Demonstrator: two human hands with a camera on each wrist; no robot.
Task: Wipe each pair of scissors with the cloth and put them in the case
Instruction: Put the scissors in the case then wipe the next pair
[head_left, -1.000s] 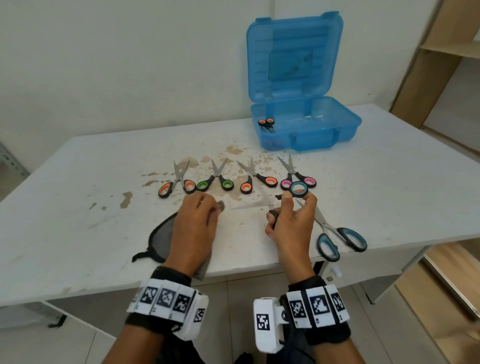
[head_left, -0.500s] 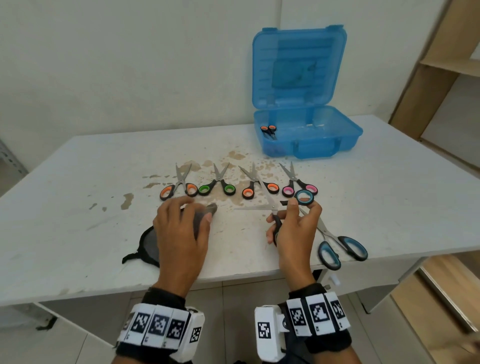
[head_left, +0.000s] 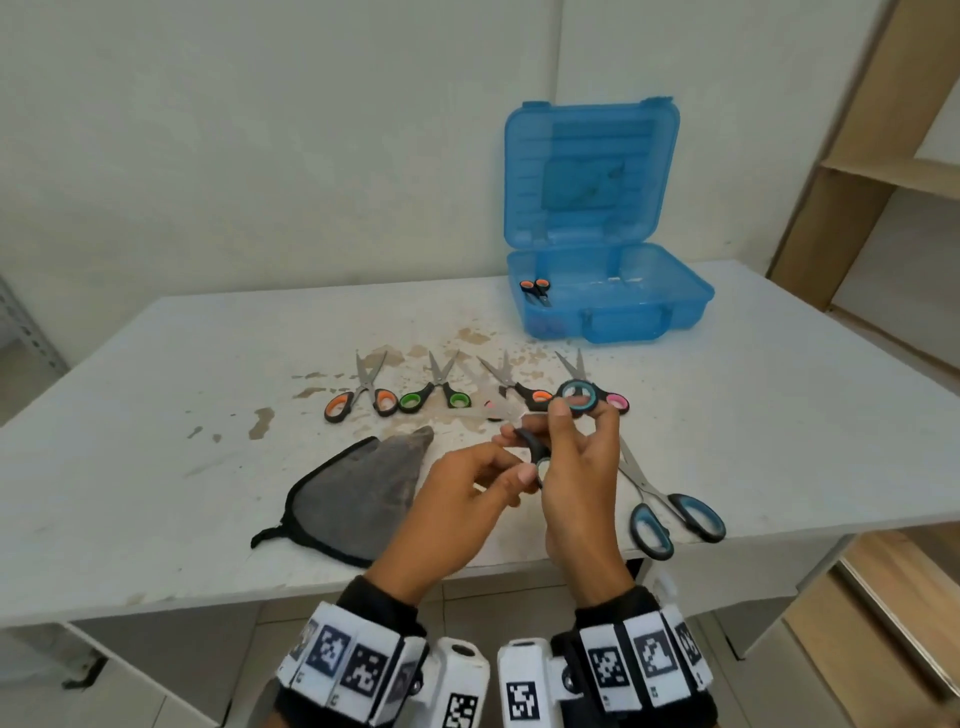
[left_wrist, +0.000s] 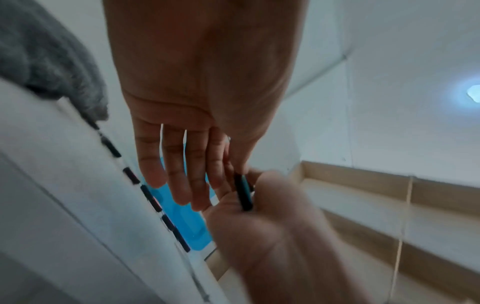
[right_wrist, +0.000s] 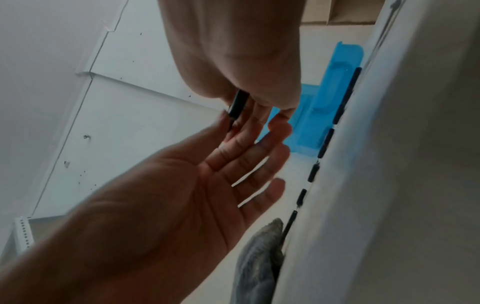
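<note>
1. Above the near table edge, head view: the right hand (head_left: 576, 467) is gripping a pair of teal-handled scissors (head_left: 575, 396) by the handles, one loop raised at the fingertips, blades spread and blurred, pointing left. The left hand (head_left: 462, 499) is reaching in, thumb and forefinger at the lower handle; whether it is pinching it, I cannot tell. The grey cloth (head_left: 358, 493) is lying on the table (head_left: 156, 415), held by neither hand. The blue case (head_left: 613, 306) is standing open at the far side with one orange-handled pair (head_left: 536, 289) inside. Four small pairs and a second teal-handled pair (head_left: 670, 514) are lying uncased.
2. Left wrist view: left-hand fingers (left_wrist: 179, 176) are lying straight, touching the black handle (left_wrist: 243, 193) in the right palm.
3. Right wrist view: the left palm (right_wrist: 182, 195) is open, fingers extended beside the handle (right_wrist: 237, 105).
4. Judgement: wiping of this pair looks finished or paused. Next move probably calls for closing the blades, then carrying the pair to the case, points kept away from the fingers.
</note>
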